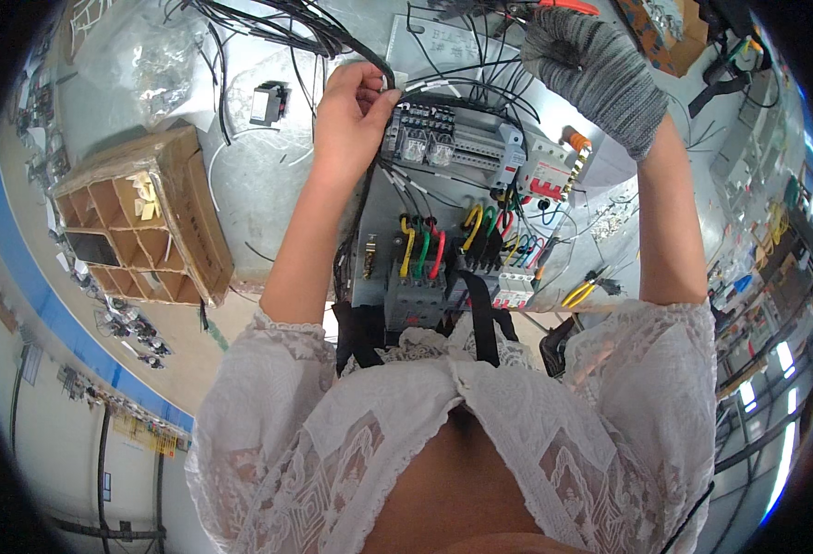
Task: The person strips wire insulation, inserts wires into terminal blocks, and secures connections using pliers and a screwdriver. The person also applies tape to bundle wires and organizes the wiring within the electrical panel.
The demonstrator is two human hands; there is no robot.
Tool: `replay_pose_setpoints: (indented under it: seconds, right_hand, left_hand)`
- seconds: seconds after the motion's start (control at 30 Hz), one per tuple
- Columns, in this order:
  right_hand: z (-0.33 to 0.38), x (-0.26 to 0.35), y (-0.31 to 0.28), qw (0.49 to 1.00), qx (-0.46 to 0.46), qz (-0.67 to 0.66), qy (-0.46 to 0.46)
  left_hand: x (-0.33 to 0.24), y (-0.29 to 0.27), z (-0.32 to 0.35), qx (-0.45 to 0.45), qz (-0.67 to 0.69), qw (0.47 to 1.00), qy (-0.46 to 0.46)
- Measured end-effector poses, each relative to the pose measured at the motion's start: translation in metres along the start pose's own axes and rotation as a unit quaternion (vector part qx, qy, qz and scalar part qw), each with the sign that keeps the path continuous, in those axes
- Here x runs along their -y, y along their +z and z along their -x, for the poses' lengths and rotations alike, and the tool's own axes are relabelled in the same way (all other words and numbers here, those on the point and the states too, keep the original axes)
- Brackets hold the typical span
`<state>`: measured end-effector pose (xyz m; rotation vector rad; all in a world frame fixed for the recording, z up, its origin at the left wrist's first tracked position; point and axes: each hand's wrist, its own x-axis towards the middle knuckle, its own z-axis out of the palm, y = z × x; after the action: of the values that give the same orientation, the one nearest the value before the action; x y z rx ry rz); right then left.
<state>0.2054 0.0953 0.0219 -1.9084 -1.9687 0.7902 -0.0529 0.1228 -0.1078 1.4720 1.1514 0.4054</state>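
Observation:
My bare left hand (356, 115) is closed, thumb and fingers pinching a black wire bundle (386, 72) at the upper left corner of an electrical panel (381, 214). My right hand (596, 78) wears a grey knit glove and is curled round a red-handled tool (575, 6) at the top edge; its jaws are hard to make out. Loose black wires (494, 78) with white sleeves run between the hands. Below them, the panel carries a row of relays (425, 138), a terminal strip (480, 152) and a white breaker with red levers (547, 175).
A cardboard box with compartments (201, 217) stands at the left. Near it lies a small black device (266, 103). Yellow-handled pliers (580, 294) rest right of the panel's near end. Yellow, green and red wires (422, 254) arch over the panel. Another cardboard box (679, 42) sits at the upper right.

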Motion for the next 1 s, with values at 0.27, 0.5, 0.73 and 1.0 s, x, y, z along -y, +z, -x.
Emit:
replay_pose_setpoints:
  seconds: [0.27, 0.5, 0.73, 1.0]
  right_hand:
    - [0.0, -0.038, 0.035, 0.994, -0.013, -0.102, -0.019]
    - [0.011, -0.024, 0.032, 0.994, 0.042, 0.097, -0.02]
    - [0.006, -0.022, 0.033, 0.988, 0.129, -0.054, 0.059]
    - [-0.012, -0.017, 0.045, 0.974, 0.104, -0.181, 0.085]
  left_hand:
    - [0.002, 0.0, -0.001, 0.003, 0.014, 1.0, -0.003]
    - [0.0, -0.001, 0.002, -0.01, -0.014, 1.0, 0.017]
    - [-0.008, -0.005, 0.009, -0.008, -0.049, 0.998, 0.025]
    - [-0.006, -0.003, 0.006, -0.009, -0.041, 0.999, 0.025]
